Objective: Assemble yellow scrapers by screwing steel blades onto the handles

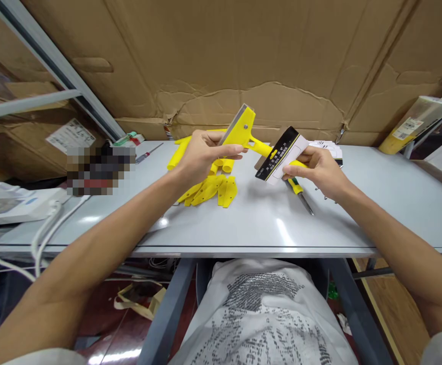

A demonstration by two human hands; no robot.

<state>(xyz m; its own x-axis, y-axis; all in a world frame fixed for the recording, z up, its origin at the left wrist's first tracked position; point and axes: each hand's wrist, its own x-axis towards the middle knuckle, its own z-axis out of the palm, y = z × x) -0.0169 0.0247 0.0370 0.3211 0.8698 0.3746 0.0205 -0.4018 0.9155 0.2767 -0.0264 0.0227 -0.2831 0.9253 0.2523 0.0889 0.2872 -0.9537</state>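
Above the table, my left hand [209, 154] grips the head of a yellow scraper [240, 130], thumb in front, with the grey blade edge facing up and left. My right hand [319, 170] pinches a black and white printed card [280, 156] together with the end of the scraper's handle. The card lies across the handle and hides part of it. Below the left hand, several flat yellow pieces [209, 190] and yellow tubular handles [227, 165] rest on the table. A screwdriver [297, 190] with a green and yellow handle lies beneath the card.
The white table [243, 228] has a cardboard wall [243, 56] behind it. Another screwdriver [149, 152] lies at the back left, near white cables [49, 228]. White cards [325, 148] are behind my right hand. A yellow roll [411, 126] leans at the right.
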